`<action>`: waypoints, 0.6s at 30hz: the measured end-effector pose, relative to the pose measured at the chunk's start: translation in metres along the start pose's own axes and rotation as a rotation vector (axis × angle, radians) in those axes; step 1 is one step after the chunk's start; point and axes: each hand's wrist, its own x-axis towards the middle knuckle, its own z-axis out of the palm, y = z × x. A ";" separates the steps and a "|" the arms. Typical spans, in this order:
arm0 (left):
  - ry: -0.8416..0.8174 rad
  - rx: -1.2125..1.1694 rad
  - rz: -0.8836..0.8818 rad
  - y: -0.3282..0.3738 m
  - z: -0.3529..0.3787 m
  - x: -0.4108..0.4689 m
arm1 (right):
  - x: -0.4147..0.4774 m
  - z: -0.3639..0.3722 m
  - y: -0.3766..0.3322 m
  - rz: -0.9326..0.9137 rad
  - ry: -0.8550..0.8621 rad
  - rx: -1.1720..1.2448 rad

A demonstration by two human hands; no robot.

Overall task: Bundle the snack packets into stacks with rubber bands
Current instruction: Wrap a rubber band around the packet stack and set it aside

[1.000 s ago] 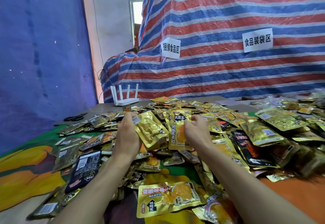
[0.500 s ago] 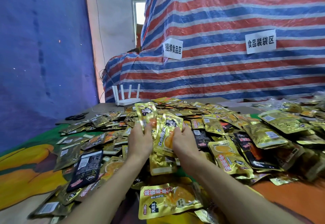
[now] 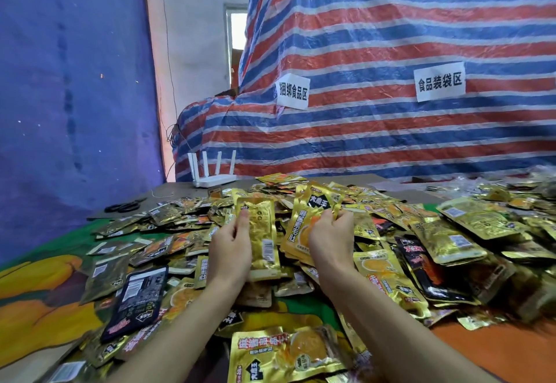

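A wide heap of gold and black snack packets (image 3: 415, 232) covers the table. My left hand (image 3: 230, 250) grips a gold packet (image 3: 261, 241) held upright with its barcode side toward me. My right hand (image 3: 329, 239) grips another gold packet (image 3: 313, 217) by its right edge, its printed front facing me. Both packets are lifted just above the heap, side by side, a small gap between them. No rubber band is visible on either hand.
A white router (image 3: 212, 172) and black scissors (image 3: 123, 206) sit at the table's far left. A black packet (image 3: 137, 298) lies front left, a large gold packet (image 3: 285, 355) at the near edge. A striped tarp (image 3: 391, 111) with two paper signs rises behind.
Both hands have drawn back from the heap toward me and lifted their packets upright. The left packet now shows its back. The packets stand closer together than a second ago.
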 end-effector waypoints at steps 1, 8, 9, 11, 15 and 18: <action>0.018 -0.046 0.023 0.002 -0.003 0.000 | 0.000 -0.002 -0.002 -0.034 0.029 -0.005; -0.105 -0.310 0.012 0.013 0.005 -0.011 | -0.009 -0.003 -0.006 -0.018 -0.035 -0.019; -0.122 -0.244 0.054 0.010 0.009 -0.013 | -0.011 0.000 -0.004 0.024 -0.099 0.007; -0.092 0.006 0.171 0.006 0.016 -0.016 | -0.019 0.007 0.001 0.054 -0.187 0.077; -0.054 0.283 0.256 0.013 0.017 -0.016 | -0.034 0.020 0.005 -0.060 -0.186 0.156; -0.085 0.608 0.122 0.016 0.014 -0.016 | -0.037 0.018 0.011 -0.189 -0.190 -0.002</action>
